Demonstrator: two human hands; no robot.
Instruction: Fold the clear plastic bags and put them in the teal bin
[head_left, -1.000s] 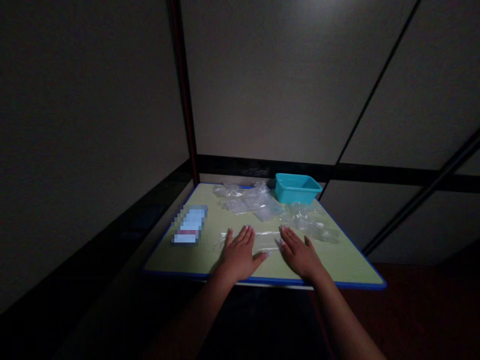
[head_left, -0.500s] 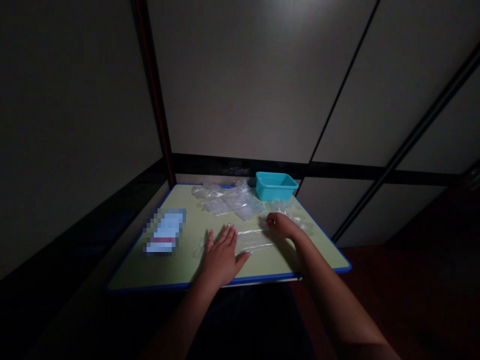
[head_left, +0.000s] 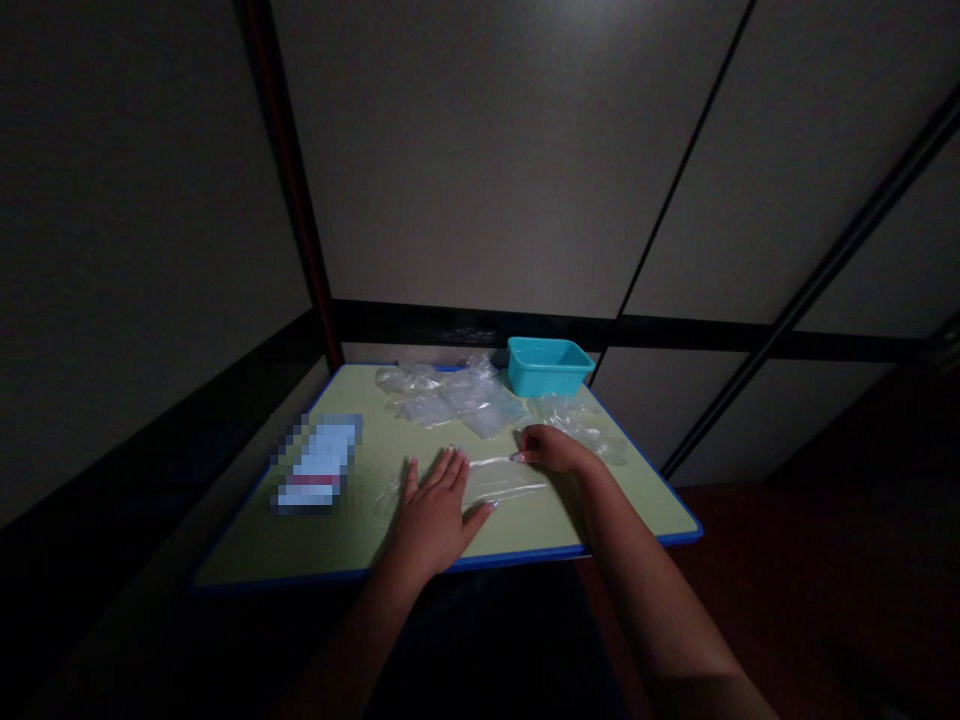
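Note:
A clear plastic bag [head_left: 506, 480] lies flat near the front of the table. My left hand [head_left: 435, 510] rests palm down on its left part, with the fingers spread. At the bag's upper right edge, my right hand [head_left: 551, 448] is closed in a pinch, its fingertips on the bag's edge. Beyond the hands, a pile of crumpled clear plastic bags [head_left: 480, 400] covers the back of the table. More clear plastic [head_left: 581, 425] lies just behind my right hand.
A turquoise plastic basket [head_left: 551, 372] stands at the back right of the pale green table [head_left: 322, 545], which has a blue rim. To the left lies a pixelated flat object [head_left: 319, 462]. Panelled walls [head_left: 465, 180] close in behind and at the left.
My right fingertips have come slightly left and nearer, down to the bag's upper edge. My left hand stays flat on the bag. The view has shifted a little.

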